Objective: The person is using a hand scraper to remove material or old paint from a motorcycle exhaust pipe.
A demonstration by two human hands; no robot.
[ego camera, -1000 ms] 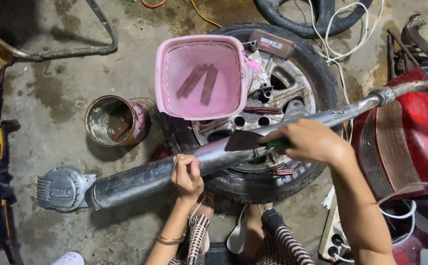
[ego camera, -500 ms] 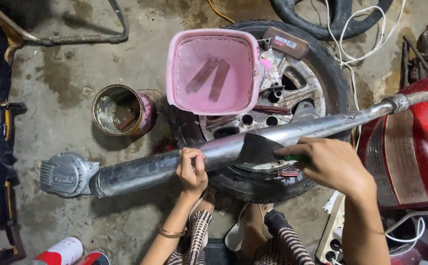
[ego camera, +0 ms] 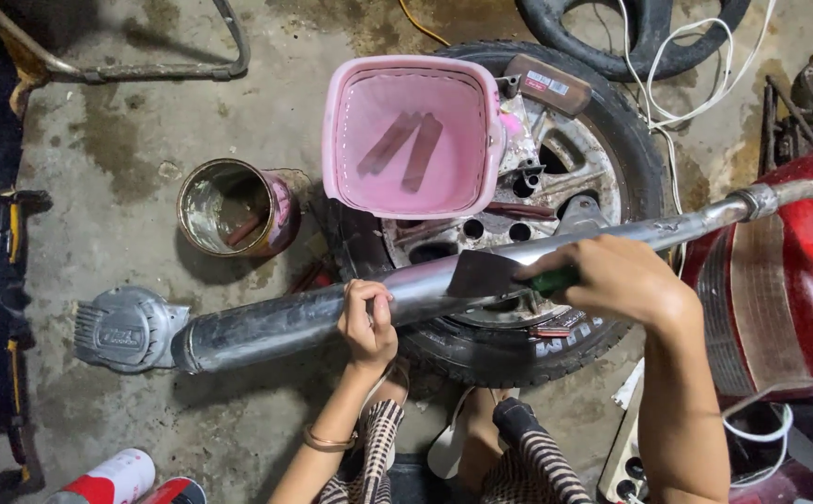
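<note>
A long grey exhaust pipe (ego camera: 266, 322) lies across a car wheel (ego camera: 611, 159) on the floor, its ribbed end cap (ego camera: 126, 327) at the left. My left hand (ego camera: 366, 322) grips the pipe near its middle. My right hand (ego camera: 616, 280) holds a green-handled scraper (ego camera: 486, 273), whose flat metal blade rests on the pipe just right of my left hand. A pink square bucket (ego camera: 416, 135) of liquid with two flat strips sunk in it sits on the wheel behind the pipe.
An open dented tin (ego camera: 229, 207) stands left of the wheel. A red vehicle body (ego camera: 779, 280) is at the right, another tyre (ego camera: 611, 37) and white cables (ego camera: 677, 103) at the top. A metal frame (ego camera: 145, 70) lies top left, a power strip (ego camera: 625, 453) by my leg.
The scraper blade has slid a little along the pipe toward my left hand. My left hand keeps its grip on the pipe.
</note>
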